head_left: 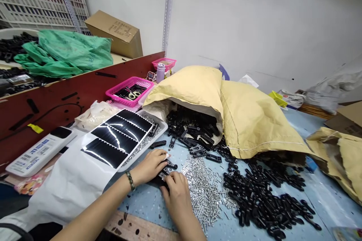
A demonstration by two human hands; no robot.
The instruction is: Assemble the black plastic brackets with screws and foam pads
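Observation:
My left hand, with a beaded bracelet on its wrist, bends its fingers over a small black plastic part with metal bits. Close beside it, my right hand has its curled fingers and thumb at the same cluster, whose lower portion is partly covered. To the right of my hands lies a heap of small silver rivets and washers. A large pile of short black plastic pieces spreads further right. Longer black parts spill toward my hands from a yellow paper sack.
Left of my hands, a white tray of small metal pieces lies under a sheet of black stickers. A second yellow sack rests on the blue tabletop. Behind are a pink basket with scissors and a red board.

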